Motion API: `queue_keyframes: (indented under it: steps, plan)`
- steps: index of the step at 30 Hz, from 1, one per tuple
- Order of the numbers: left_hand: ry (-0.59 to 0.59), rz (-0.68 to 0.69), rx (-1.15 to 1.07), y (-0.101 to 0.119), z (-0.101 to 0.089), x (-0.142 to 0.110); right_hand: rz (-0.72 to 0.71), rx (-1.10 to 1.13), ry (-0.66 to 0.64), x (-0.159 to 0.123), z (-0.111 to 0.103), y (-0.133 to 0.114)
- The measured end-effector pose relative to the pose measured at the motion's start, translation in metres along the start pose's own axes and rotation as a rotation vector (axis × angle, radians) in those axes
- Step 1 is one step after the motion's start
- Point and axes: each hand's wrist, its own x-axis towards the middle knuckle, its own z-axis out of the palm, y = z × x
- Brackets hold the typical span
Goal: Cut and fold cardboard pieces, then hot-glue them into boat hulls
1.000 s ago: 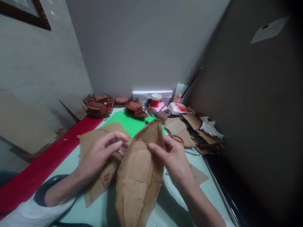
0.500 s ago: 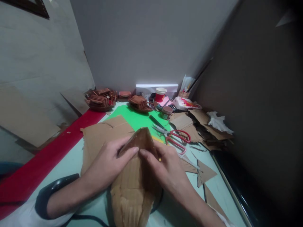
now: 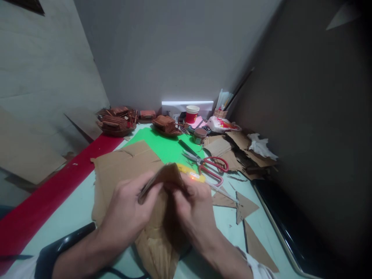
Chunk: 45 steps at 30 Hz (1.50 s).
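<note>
A boat-shaped cardboard piece (image 3: 158, 242) with a folded, pointed far end is between my two hands. My left hand (image 3: 128, 209) is closed on its left edge, thumb on the inner face and fingers behind. On the right edge, my right hand (image 3: 196, 213) grips it the same way, with the thumb pressed inside near the point. Some fingertips are hidden behind the cardboard. Just beyond my right hand lie a yellow glue gun (image 3: 190, 174), partly covered, and red-handled scissors (image 3: 209, 164). A flat cardboard sheet (image 3: 116, 166) lies beyond my left hand.
Green paper (image 3: 145, 143) covers the table's far part. Brown model boats (image 3: 167, 124) stand along the back, near a red cup (image 3: 192, 114) and a small jar (image 3: 200, 135). Cardboard scraps (image 3: 247, 207) and a black glossy object (image 3: 279, 224) lie right. A dark cable (image 3: 119, 272) runs in front.
My hands have bent the pointed end of the cardboard further inward, and it sits slightly lower. The yellow glue gun shows more behind my right hand. The whole view has shifted a little.
</note>
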Motion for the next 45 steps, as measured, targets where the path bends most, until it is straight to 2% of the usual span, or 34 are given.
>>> queue_keyframes:
  steps: [6, 10, 12, 19, 26, 29, 32, 36, 38, 41, 45]
  plan:
    - [-0.142, -0.052, -0.191, -0.002, -0.006, 0.013, 0.043, -0.041, -0.111, 0.008, -0.012, -0.001]
    - [-0.235, -0.165, -0.415, -0.004, -0.010, 0.017, 0.019, -0.120, -0.120, 0.007, -0.017, -0.003]
    - [-0.248, -0.168, -0.469, -0.004, -0.010, 0.017, -0.012, -0.169, -0.120, 0.006, -0.018, -0.004]
    - [-0.110, -0.020, -0.256, 0.001, -0.004, 0.006, -0.190, -0.270, -0.121, 0.002, -0.015, -0.003]
    - [0.093, -0.050, -0.176, 0.005, 0.004, -0.004, -0.300, -0.287, 0.071, -0.010, 0.002, -0.002]
    - [0.144, -0.077, -0.138, 0.007, 0.005, -0.005, -0.310, -0.290, 0.099, -0.011, 0.006, -0.001]
    - [0.113, -0.117, -0.176, 0.008, 0.004, -0.002, -0.276, -0.279, 0.068, -0.008, 0.006, 0.001]
    - [-0.030, -0.146, -0.285, 0.006, 0.002, 0.010, -0.184, -0.251, 0.001, -0.003, 0.001, 0.005]
    - [-0.065, -0.153, -0.309, 0.004, 0.000, 0.016, -0.115, -0.238, -0.051, 0.000, -0.004, 0.004]
    - [-0.052, -0.169, -0.320, 0.002, -0.005, 0.022, -0.012, -0.217, -0.130, 0.004, -0.009, 0.000]
    - [-0.007, -0.184, -0.324, 0.001, -0.009, 0.022, 0.038, -0.197, -0.169, 0.006, -0.013, -0.004]
